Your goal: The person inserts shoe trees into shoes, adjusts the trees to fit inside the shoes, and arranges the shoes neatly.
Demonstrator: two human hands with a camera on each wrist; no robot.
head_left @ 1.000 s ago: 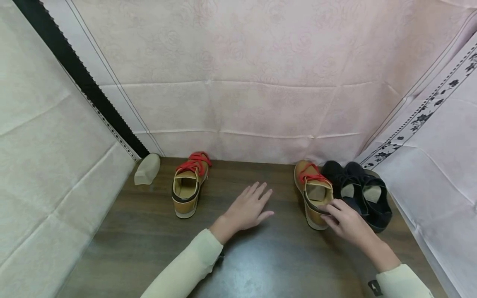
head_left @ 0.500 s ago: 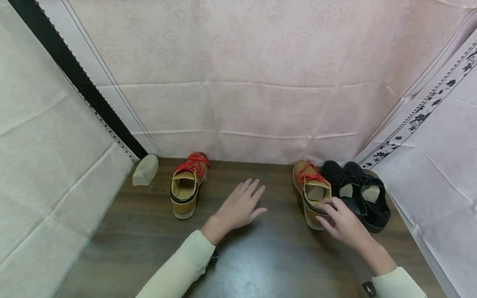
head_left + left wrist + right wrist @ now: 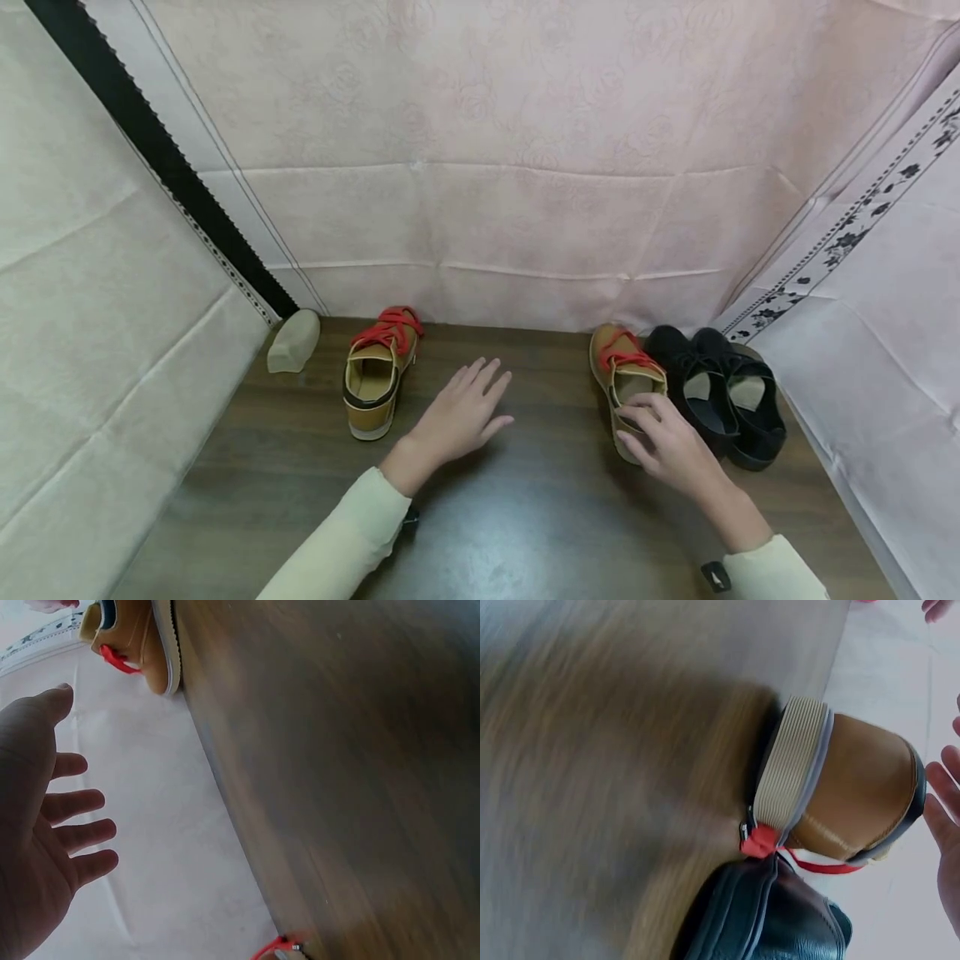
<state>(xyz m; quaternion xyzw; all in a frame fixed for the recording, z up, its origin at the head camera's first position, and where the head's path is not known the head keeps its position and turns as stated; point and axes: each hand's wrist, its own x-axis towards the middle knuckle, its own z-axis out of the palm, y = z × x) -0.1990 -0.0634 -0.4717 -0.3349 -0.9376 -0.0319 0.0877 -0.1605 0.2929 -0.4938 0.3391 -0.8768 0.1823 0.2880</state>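
Observation:
Both my hands are over the floor among several shoes. My right hand, its fingers slightly bent, is at the heel of the right tan shoe with red laces. In the right wrist view its fingertips are close to the dark collar of that tan shoe; whether they touch it I cannot tell. My left hand hangs over the bare floor with fingers spread, holding nothing. To its left stands the other tan shoe, also red-laced. A pair of black shoes sits just right of the right tan shoe.
A pale, rounded shoe-insert-like piece lies at the far left corner. Light patterned sheets form a back wall and two side walls around the dark wood-look floor.
My left hand has moved left and a little upward. The right hand has shifted left across the tan shoe's heel, its fingers loosening from the collar. The shoes stay in place.

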